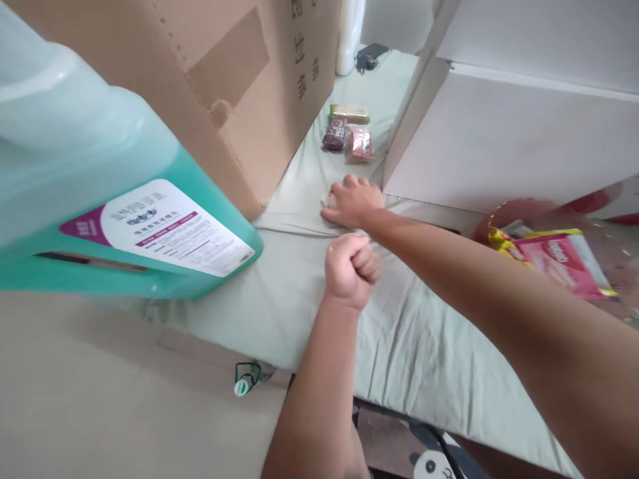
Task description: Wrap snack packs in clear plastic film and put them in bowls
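Here, the left hand (352, 271) is fisted, the right hand (355, 201) arched palm-down, its grip unclear.

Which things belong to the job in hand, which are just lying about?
Likely involved:
whitish item at the right hand, mostly hidden
small packets beyond, possibly

Apparently lying about:
cardboard box
jug of green liquid
black item behind

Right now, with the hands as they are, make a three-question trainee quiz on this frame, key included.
1. True or false: the left hand is closed in a fist.
2. How many small packets lie on the cloth beyond the right hand?
3. Which stands nearer the green jug? A: cardboard box; B: white box.

Key: 1. True. 2. Three. 3. A.
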The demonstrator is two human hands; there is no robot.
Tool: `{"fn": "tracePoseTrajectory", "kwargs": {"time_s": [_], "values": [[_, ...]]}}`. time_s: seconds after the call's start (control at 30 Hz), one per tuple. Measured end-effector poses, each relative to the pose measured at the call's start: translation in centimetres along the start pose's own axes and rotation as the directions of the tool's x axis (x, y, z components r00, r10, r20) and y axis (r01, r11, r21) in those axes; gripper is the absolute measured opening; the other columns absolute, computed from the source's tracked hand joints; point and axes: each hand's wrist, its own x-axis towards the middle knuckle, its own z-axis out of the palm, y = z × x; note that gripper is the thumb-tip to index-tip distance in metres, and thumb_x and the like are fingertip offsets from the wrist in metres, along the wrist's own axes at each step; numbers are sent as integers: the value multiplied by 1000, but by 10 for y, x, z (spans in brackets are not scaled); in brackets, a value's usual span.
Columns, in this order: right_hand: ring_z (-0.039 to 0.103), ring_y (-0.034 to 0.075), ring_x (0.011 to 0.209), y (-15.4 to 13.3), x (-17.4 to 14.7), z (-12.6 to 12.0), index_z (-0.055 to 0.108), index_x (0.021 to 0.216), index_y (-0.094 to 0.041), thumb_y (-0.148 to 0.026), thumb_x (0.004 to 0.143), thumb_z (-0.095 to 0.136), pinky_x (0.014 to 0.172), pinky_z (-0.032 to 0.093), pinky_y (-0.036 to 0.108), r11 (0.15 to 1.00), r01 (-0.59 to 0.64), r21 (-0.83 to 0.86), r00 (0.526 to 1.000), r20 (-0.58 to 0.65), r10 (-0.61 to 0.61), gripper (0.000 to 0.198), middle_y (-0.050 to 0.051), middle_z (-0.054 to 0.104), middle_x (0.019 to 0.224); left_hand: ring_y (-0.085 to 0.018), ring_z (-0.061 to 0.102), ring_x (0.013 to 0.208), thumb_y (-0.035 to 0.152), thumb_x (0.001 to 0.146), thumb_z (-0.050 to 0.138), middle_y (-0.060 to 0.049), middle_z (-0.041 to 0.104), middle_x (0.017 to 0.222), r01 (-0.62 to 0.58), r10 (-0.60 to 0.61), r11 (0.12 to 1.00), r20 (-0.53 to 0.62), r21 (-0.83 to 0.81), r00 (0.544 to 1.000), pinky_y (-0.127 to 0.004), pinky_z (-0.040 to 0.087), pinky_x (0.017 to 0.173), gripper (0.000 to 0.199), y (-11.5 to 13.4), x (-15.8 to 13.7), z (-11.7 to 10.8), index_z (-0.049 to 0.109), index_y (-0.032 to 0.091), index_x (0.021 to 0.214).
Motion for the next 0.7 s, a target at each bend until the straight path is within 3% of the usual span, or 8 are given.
{"fn": "tracePoseTrajectory", "kwargs": {"time_s": [0.13, 0.23, 0.3, 0.37, 0.43, 0.5, 0.57, 0.7], "values": [[59, 33, 109, -2, -58, -13, 68, 113, -21, -38, 89, 52, 85, 51, 45, 975, 160, 157, 986, -79, -149, 33, 14, 61, 126, -6, 1, 39, 25, 83, 51, 8, -2, 53, -96, 100, 995, 128, -40, 987, -21, 18, 36, 50, 11, -9, -7, 8, 21, 58], [61, 25, 97, 20, -115, -22, 64, 107, -21, -40, 82, 58, 83, 51, 39, 853, 158, 498, 962, -272, -20, 33, 10, 64, 110, -7, -3, 41, 36, 89, 49, 7, -7, 56, -161, 161, 987, 167, -9, 973, -22, 18, 35, 52, 11, -14, -8, 8, 20, 61], [62, 23, 89, 45, -160, -23, 60, 107, -23, -42, 81, 56, 74, 51, 36, 663, 83, 744, 952, -257, 169, 32, 6, 63, 98, -7, -1, 41, 37, 90, 49, 7, -6, 55, -155, 143, 987, 210, 41, 967, -22, 19, 36, 52, 5, -15, -4, 9, 21, 61], [63, 23, 83, 69, -205, -20, 55, 107, -26, -41, 81, 52, 65, 51, 35, 377, 13, 926, 937, -143, 319, 30, 4, 61, 91, -7, 5, 41, 37, 90, 52, 7, 0, 54, -97, 56, 984, 262, 147, 963, -21, 21, 37, 52, -8, -13, 5, 13, 21, 61], [67, 26, 92, 88, -245, -15, 53, 104, -29, -39, 78, 52, 68, 55, 38, 122, 24, 992, 925, -68, 375, 28, 4, 63, 99, -6, 16, 42, 35, 88, 59, 8, 12, 53, -50, -43, 955, 304, 294, 952, -20, 24, 40, 49, -32, -10, 16, 20, 21, 60], [67, 30, 108, 100, -275, -11, 53, 102, -30, -39, 77, 52, 78, 58, 45, -26, 82, 996, 918, -65, 392, 27, 6, 64, 113, -5, 34, 48, 33, 83, 68, 7, 32, 57, -46, -116, 893, 328, 447, 938, -18, 35, 47, 40, -63, -8, 26, 37, 20, 62], [65, 31, 118, 108, -293, -8, 54, 103, -31, -43, 78, 52, 89, 58, 50, -64, 160, 985, 900, -119, 420, 28, 7, 63, 125, -7, 53, 65, 34, 77, 77, 3, 54, 74, -9, -218, 824, 333, 566, 917, -19, 46, 61, 26, -96, -10, 34, 57, 19, 77], [55, 31, 135, 121, -315, 0, 55, 109, -32, -50, 83, 48, 105, 50, 55, 26, 260, 965, 856, -243, 455, 33, 6, 59, 143, -18, 66, 92, 45, 68, 88, -6, 67, 109, 223, -549, 710, 327, 668, 769, -29, 55, 76, 57, -145, -23, 37, 63, 24, 115]]}}
